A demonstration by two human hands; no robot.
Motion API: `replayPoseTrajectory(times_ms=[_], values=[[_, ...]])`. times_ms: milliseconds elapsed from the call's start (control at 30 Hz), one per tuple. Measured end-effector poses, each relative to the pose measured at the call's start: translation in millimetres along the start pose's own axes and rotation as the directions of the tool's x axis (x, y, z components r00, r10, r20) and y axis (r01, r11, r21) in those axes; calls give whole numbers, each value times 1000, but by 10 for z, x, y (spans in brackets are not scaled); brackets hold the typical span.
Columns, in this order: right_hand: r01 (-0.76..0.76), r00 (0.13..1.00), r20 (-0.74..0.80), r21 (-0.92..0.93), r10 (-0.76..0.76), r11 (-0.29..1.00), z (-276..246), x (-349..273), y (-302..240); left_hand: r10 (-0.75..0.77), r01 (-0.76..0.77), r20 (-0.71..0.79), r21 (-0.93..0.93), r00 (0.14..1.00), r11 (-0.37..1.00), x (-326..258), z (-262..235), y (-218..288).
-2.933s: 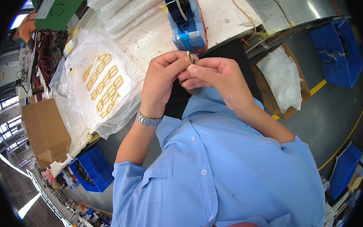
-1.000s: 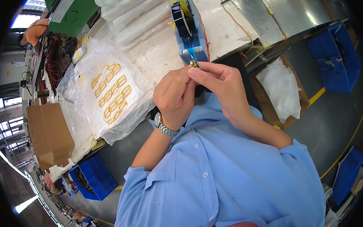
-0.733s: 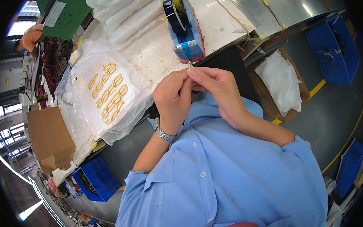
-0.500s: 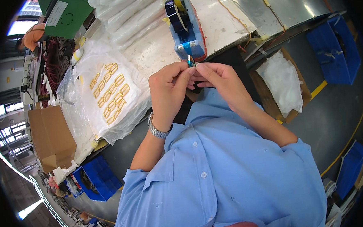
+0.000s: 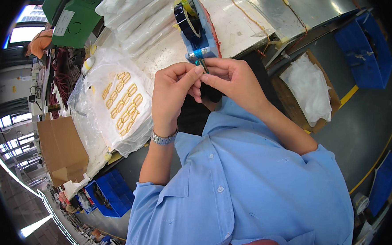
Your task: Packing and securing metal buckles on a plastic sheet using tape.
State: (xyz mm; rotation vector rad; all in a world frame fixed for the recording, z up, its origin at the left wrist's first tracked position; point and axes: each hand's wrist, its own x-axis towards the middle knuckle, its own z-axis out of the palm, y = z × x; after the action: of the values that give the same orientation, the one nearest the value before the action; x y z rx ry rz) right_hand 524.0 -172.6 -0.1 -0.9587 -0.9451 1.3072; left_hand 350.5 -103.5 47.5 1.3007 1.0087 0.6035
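pale-blue tape dispenser (image 5: 205,32), dark-blue tape roll (image 5: 183,23), gold rings (image 5: 127,98), white sheet (image 5: 143,87), plain light-blue shirt (image 5: 263,176), silver watch (image 5: 163,139), brown carton (image 5: 63,149), blue bin (image 5: 121,195)

I'd call what I'm watching over the link a factory workshop floor: the white worktable (image 5: 235,25) carries a desktop tape dispenser (image 5: 207,35) and batch rows of identical gold-coloured rectangular rings (image 5: 124,98) laid out on white plastic sheeting (image 5: 138,119). Around it I can see a blue plastic crate (image 5: 357,67), an open cardboard carton (image 5: 60,147) and a yellow marking line (image 5: 349,96) on the grey floor (image 5: 338,137). Far to my left, long ceiling strip lights (image 5: 36,226) run above cluttered work areas, and a person in orange (image 5: 41,43) is in the background.
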Motion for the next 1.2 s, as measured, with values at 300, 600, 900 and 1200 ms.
replayPoseTrajectory(times_ms=[300, 600, 900, 1200], values=[[-45, 999, -21, -14, 45, 999, -1, 23, -68, 309, -267, -195, 214, 931, 940, -102, 138, -174], [-142, 990, 16, 31, 142, 989, -53, 48, -143, 864, -650, 55, 684, 500, 332, 72, 39, -417], [-284, 958, 89, 151, 273, 947, -66, 58, -295, 918, -748, 227, 656, 326, 103, 324, -167, -514], [-315, 949, 57, 195, 310, 929, -5, 13, -311, 955, -757, 192, 651, 228, 50, 397, -119, -606]])
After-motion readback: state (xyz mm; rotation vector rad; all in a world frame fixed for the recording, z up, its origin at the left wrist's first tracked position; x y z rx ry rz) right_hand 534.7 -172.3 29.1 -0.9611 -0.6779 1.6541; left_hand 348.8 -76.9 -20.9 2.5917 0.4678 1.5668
